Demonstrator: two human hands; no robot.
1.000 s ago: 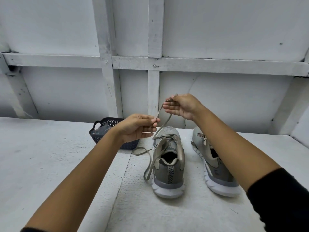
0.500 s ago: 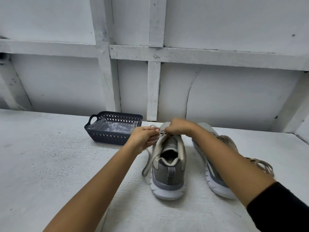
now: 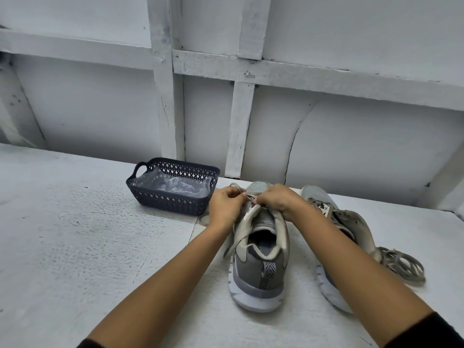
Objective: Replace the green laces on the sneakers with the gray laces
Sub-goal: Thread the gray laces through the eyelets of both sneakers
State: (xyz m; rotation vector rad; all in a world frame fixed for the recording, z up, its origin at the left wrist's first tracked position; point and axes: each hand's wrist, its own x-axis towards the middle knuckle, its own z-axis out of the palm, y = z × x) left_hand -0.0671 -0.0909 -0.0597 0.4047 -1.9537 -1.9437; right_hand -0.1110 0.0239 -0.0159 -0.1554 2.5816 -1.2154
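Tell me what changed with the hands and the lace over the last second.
The left hand and right hand came down from above the near sneaker, where they held the lace stretched upward, to its front eyelets; they pinch the lace there. Both hands kept their hold. The near sneaker, the other sneaker and the basket stayed put on the table.

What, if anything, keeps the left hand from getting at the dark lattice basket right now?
Probably yes: the basket sits just left of the left hand, only bare table between. That hand pinches a lace at the sneaker, though, and would have to let go first.
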